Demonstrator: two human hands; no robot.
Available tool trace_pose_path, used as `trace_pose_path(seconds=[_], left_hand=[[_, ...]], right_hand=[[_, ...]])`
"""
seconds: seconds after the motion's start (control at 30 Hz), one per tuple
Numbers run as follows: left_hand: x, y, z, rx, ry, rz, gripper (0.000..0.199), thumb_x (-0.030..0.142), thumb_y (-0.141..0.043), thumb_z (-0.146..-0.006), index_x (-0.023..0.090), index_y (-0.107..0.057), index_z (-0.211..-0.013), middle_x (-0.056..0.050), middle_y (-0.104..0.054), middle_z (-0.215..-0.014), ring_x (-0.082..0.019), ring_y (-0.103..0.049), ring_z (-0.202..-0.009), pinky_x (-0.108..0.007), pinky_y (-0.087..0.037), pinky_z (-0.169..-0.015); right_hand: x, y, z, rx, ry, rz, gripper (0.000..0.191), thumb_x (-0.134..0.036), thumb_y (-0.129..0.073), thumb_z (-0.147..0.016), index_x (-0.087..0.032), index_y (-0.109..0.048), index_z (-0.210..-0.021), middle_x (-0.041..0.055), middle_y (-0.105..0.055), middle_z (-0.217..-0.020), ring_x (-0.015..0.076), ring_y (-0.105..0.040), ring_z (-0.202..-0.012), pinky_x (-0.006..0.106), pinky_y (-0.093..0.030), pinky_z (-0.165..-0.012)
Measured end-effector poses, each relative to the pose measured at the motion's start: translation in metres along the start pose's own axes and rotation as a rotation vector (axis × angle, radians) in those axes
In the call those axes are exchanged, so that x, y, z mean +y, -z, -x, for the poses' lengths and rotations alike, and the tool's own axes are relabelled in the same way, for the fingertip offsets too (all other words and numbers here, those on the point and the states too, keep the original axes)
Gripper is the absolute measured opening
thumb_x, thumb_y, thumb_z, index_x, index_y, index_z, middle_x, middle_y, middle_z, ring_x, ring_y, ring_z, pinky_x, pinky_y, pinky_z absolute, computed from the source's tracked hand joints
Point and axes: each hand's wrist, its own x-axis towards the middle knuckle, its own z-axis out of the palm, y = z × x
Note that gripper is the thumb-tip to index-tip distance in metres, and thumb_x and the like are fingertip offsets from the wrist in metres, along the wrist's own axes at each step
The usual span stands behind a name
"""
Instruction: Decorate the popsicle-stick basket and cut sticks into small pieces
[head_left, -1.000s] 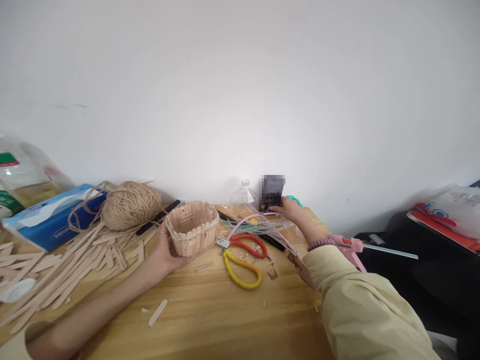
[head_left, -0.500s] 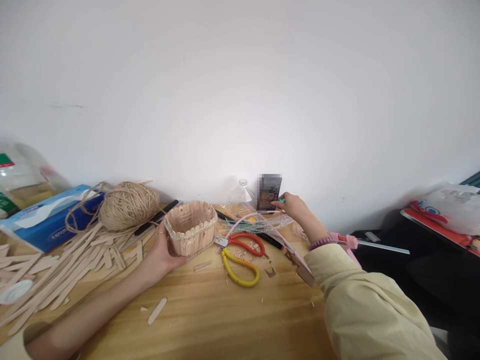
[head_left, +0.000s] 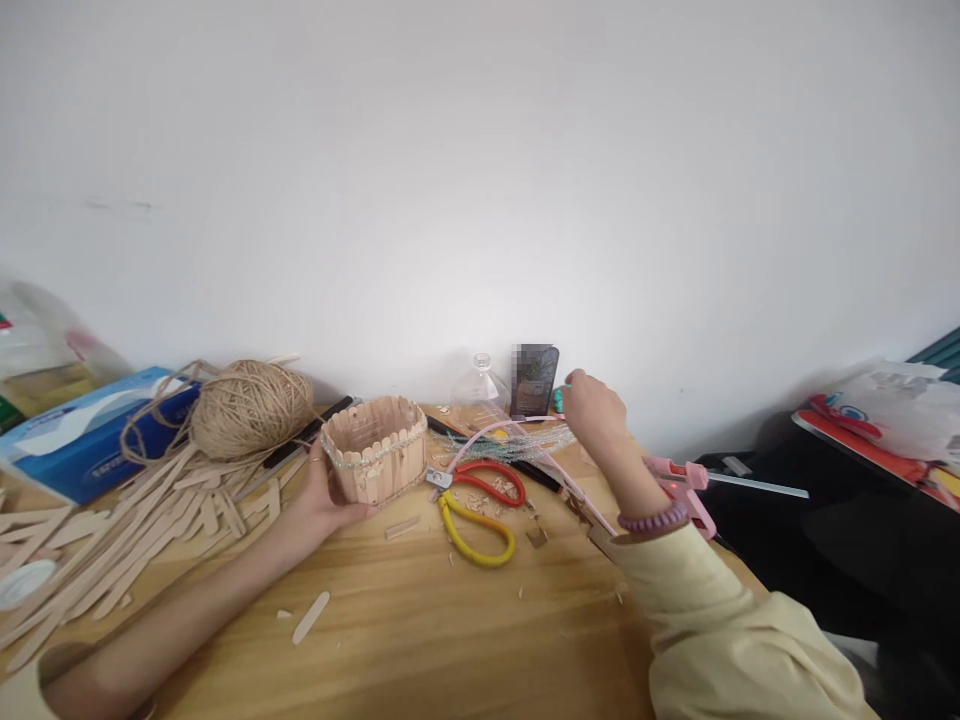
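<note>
Tissue box (head_left: 97, 440), blue and white, stands at your far left, with craft sticks (head_left: 161, 525) heaped loosely on the wooden table (head_left: 375, 640) in front and a ball of twine (head_left: 247, 408) just to its right. Next comes your left hand (head_left: 326, 500), curved around the near left side of the craft-stick basket (head_left: 384, 472), gripping it with the thumb along the lower front and the fingers at the left wall. The basket therefore sits directly to the right of your palm, open side up; whether its base rests on the wood, you cannot tell from here. It is pale and roughly oval, built of short upright sticks whose rounded tips make a scalloped rim, with a glittery cord running around it just below that edge. Just right of it lie scissors (head_left: 486, 561) with one red and one yellow loop handle, and behind them bundled shiny strands (head_left: 517, 446). A dark phone (head_left: 534, 385) stands upright near the wall, a small teal item (head_left: 559, 399) beside it. Your right hand (head_left: 596, 412) hangs just right of both, fingers curled inward; whether they pinch the teal item, you cannot tell. Beyond your wrist shows a pink glue gun (head_left: 696, 477)
</note>
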Motion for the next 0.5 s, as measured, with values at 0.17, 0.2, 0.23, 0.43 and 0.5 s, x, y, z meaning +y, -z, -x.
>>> trace_pose_path(seconds=[0.17, 0.2, 0.23, 0.43, 0.5], left_hand=[[0.014, 0.003, -0.002, 0.038, 0.061, 0.145, 0.114, 0.025, -0.082, -0.048, 0.024, -0.015, -0.140, -0.014, -0.033, -0.144, -0.036, -0.030, -0.134, -0.054, -0.025, -0.109], [0.018, 0.004, -0.002, 0.049, 0.065, 0.166, 0.113, 0.023, -0.082, -0.047, 0.025, -0.018, -0.140, -0.013, -0.031, -0.146, -0.036, -0.029, -0.134, -0.053, -0.025, -0.109], [0.023, 0.005, -0.001, 0.049, 0.076, 0.191, 0.112, 0.022, -0.082, -0.047, 0.025, -0.020, -0.140, -0.013, -0.031, -0.146, -0.035, -0.028, -0.135, -0.052, -0.026, -0.110], [0.051, 0.005, 0.008, -0.036, 0.182, 0.326, 0.107, 0.025, -0.082, -0.051, 0.030, -0.022, -0.140, -0.008, -0.037, -0.146, -0.035, -0.034, -0.131, -0.046, -0.038, -0.104], [0.059, 0.003, 0.012, -0.050, 0.195, 0.299, 0.104, 0.030, -0.080, -0.054, 0.029, -0.022, -0.140, -0.007, -0.041, -0.143, -0.036, -0.037, -0.129, -0.045, -0.041, -0.102]], right_hand=[[-0.055, -0.008, 0.064, -0.067, 0.419, -0.194, 0.019, -0.028, -0.052, -0.092, -0.015, -0.060, -0.103, 0.0046, -0.065, -0.099, 0.0176, -0.063, -0.086, 0.037, -0.052, -0.076], [-0.064, -0.012, 0.077, -0.086, 0.495, -0.233, 0.015, -0.023, -0.049, -0.092, -0.017, -0.062, -0.098, 0.0048, -0.067, -0.092, 0.0183, -0.064, -0.084, 0.034, -0.051, -0.075], [-0.071, -0.015, 0.088, -0.098, 0.556, -0.270, 0.015, -0.019, -0.048, -0.092, -0.017, -0.063, -0.093, 0.0056, -0.068, -0.088, 0.0192, -0.064, -0.082, 0.033, -0.050, -0.074], [-0.087, -0.022, 0.116, -0.094, 0.676, -0.512, 0.031, -0.029, -0.054, -0.088, -0.014, -0.052, -0.116, 0.0154, -0.061, -0.110, 0.0282, -0.058, -0.102, 0.041, -0.048, -0.082], [-0.087, -0.023, 0.116, -0.094, 0.667, -0.585, 0.048, -0.031, -0.062, -0.083, -0.013, -0.045, -0.124, 0.0176, -0.056, -0.118, 0.0305, -0.053, -0.111, 0.046, -0.046, -0.088]])
